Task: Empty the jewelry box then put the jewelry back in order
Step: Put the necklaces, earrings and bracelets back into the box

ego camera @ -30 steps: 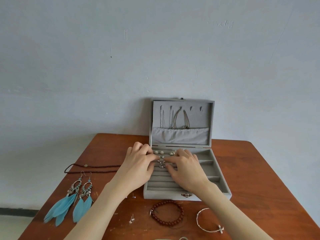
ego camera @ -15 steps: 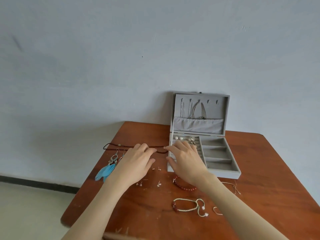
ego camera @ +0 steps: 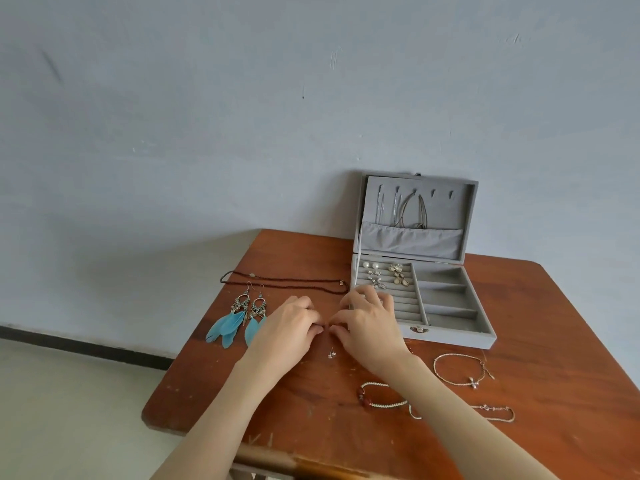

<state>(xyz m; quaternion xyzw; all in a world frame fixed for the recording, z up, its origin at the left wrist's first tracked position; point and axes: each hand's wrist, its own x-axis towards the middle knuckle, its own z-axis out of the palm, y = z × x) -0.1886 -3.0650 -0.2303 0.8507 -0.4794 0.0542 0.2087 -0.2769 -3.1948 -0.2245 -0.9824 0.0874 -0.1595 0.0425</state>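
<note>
The grey jewelry box (ego camera: 450, 336) stands open at the back of the wooden table (ego camera: 540, 317). Several small earrings (ego camera: 379, 275) sit in its ring rolls, and thin chains (ego camera: 405, 209) hang in the lid. My left hand (ego camera: 289, 329) and my right hand (ego camera: 369, 323) are down on the table just left of the box. Their curled fingertips meet and pinch at the tabletop. What they pinch is too small to see. One tiny stud earring (ego camera: 331, 355) lies loose just below them.
Blue feather earrings (ego camera: 239, 318) and a dark bead necklace (ego camera: 287, 284) lie to the left. A silver bracelet (ego camera: 460, 370), a red-bead cord bracelet (ego camera: 377, 398) and a thin chain (ego camera: 497, 410) lie front right. The table's left edge drops to the floor.
Both hands came out of the box's ring rolls and moved left and down onto the table. Several loose studs seen there half a second ago are now under the fingers. The view shifted left.
</note>
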